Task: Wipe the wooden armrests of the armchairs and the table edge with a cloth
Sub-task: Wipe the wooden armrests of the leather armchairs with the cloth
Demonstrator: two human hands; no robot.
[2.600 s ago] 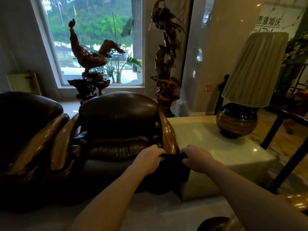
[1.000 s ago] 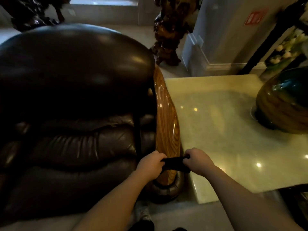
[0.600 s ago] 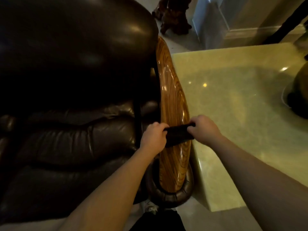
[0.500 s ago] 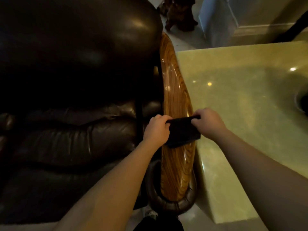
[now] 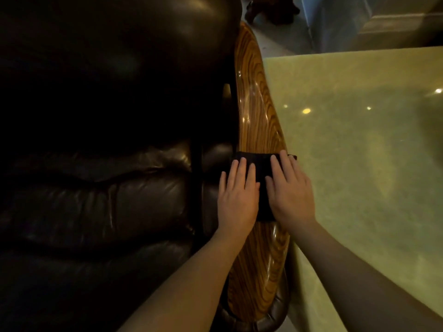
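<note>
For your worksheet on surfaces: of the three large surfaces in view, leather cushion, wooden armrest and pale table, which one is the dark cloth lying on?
The wooden armrest: the striped-grain strip between the leather and the table, under the cloth.

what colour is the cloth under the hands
Black, or very dark. The cloth lies across the striped-grain wooden armrest; the head view shows it, dimly lit.

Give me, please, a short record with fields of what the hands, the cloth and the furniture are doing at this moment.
left hand: flat, palm down on the cloth, fingers spread
right hand: flat, palm down on the cloth beside the left
cloth: dark, spread across the armrest under both hands
armrest: glossy striped wood, far part uncovered
armchair: dark leather, left of the armrest
table: pale green top, close along the armrest's right side
</note>
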